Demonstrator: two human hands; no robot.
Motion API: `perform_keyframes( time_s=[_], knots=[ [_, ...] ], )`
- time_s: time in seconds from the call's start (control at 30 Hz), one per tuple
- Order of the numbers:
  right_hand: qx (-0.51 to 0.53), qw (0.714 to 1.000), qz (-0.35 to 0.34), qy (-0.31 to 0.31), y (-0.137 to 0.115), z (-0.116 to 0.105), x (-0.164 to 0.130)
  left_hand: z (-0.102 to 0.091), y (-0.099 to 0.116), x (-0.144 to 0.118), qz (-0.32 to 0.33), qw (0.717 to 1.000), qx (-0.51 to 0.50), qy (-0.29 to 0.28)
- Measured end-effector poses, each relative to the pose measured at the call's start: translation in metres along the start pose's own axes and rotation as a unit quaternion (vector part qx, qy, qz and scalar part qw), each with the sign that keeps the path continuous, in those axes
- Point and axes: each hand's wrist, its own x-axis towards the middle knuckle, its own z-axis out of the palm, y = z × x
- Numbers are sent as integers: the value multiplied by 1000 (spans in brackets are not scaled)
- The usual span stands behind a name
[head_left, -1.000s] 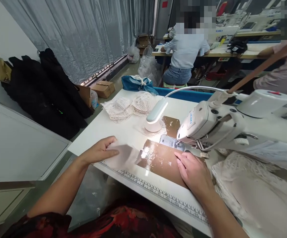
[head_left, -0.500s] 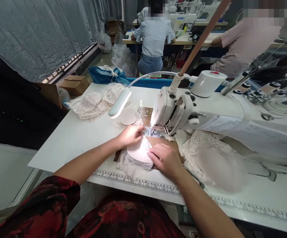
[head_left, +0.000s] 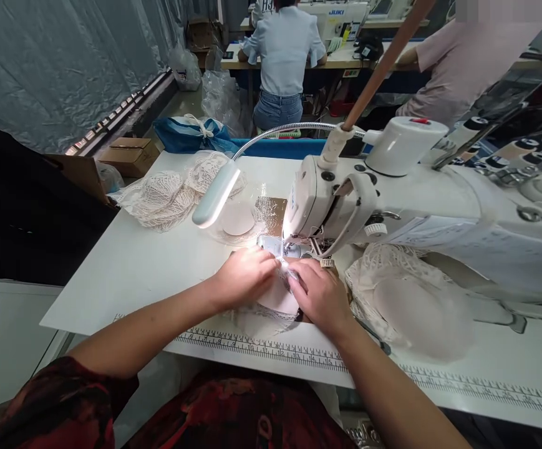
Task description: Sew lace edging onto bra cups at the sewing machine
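1. Now your left hand (head_left: 245, 274) presses flat on the lace-edged pad (head_left: 275, 299), fingers spread, pinching nothing that shows.
2. Your right hand (head_left: 320, 293) lies on the same pad, fingertips holding its edge down just in front of the needle area of the sewing machine (head_left: 392, 199).
3. Pad sits on the tabletop (head_left: 149, 262), under both hands, beside the printed ruler strip (head_left: 261, 349).
4. Lamp head (head_left: 217, 193) shines onto the hands.
5. Lace pile (head_left: 168, 193) lies well apart at far left; another lace heap (head_left: 411, 299) rests right of your right hand.
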Motion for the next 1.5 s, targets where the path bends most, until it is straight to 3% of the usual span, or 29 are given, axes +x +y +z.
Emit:
perform_keyframes(
  time_s=[0.1,0.2,0.87,1.17,1.5],
  knots=[
    [-4,999,-24,-42,-3,-3,3,12,4,-5,31,999,18,-16],
    [-34,997,-3,-70,-4,-2,6,20,-1,-4,43,999,22,-19],
    [-91,985,76,-123,-5,4,13,16,-42,18,117,991,16,-56],
    [-34,998,43,-42,2,3,9,-4,-37,19,184,978,33,-92],
    [-2,998,47,-27,0,-3,9,8,-34,12,176,982,-14,-74]
  ],
)
